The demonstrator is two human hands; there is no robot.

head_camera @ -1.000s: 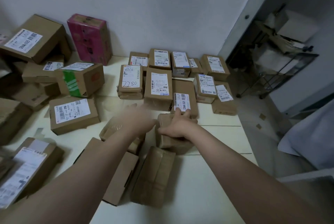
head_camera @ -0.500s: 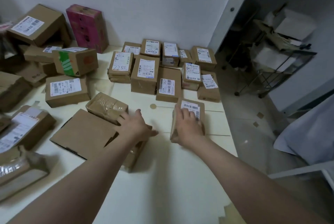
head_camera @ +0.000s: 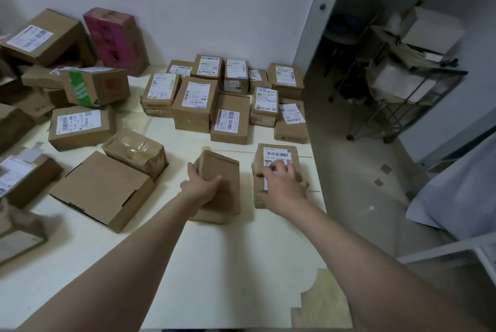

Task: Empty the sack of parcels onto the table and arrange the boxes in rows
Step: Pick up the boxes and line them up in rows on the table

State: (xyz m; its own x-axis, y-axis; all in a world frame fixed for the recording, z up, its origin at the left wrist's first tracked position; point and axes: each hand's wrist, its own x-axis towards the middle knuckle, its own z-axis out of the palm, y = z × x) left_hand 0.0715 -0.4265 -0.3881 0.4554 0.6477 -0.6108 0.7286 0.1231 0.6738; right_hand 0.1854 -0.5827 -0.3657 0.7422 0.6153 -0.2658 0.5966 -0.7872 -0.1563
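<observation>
1. Head view, near centre: the left grip point(head_camera: 201, 189) is closed on a plain brown box point(head_camera: 224, 168). Its fingers curl round the box's left side and the thumb lies across the top.
2. Just to the right, the right grip point(head_camera: 284, 186) clasps a labelled box point(head_camera: 279, 156), fingers curled over the top and covering part of the white barcode label.
3. Both boxes sit flat on the pale surface point(head_camera: 214, 264), side by side with a narrow gap between them. The labelled box lies close to the surface's right edge.
4. Beyond them, against the white wall, arranged boxes point(head_camera: 196, 101) stand close together in rows, most with labels facing up.
5. To the left, unsorted parcels lie at loose angles: a flat box point(head_camera: 102, 192), a taped box point(head_camera: 134, 149) touching its far corner, and a green-taped box point(head_camera: 94, 87) further back.
6. A pink box point(head_camera: 115, 39) stands upright against the wall at the far left.
7. On the floor to the right stands a wire rack point(head_camera: 402, 95) holding white items.
</observation>
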